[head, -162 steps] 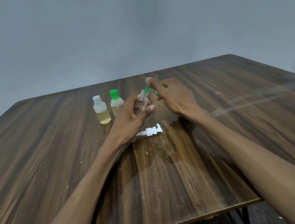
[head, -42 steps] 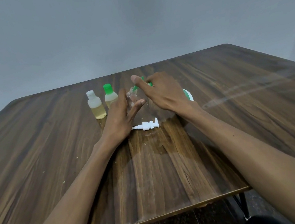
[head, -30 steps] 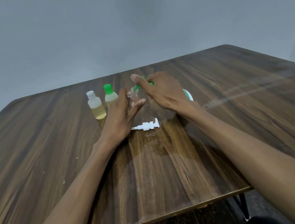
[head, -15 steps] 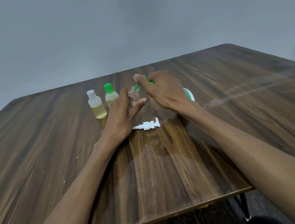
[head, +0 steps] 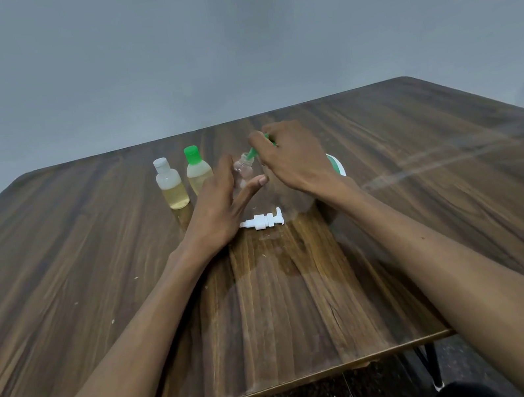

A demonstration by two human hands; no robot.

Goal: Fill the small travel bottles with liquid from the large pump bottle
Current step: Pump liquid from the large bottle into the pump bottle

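Clear travel bottle (head: pixel 244 173) sits between both hands, seemingly gripped.

The right hand (head: pixel 296 161) hides most of the large pump bottle (head: pixel 336 165) behind it.

Two capped bottles (head: pixel 181 180) stand left of hands (head: pixel 251 182).

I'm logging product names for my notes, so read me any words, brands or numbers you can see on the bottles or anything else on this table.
No readable text anywhere in the head view.
White-capped travel bottle: no label visible.
Green-capped travel bottle: no label visible.
Clear bottle held by the left hand: nothing legible.
White pump head: plain.
Green-and-white object behind the right hand: mostly hidden, unreadable.
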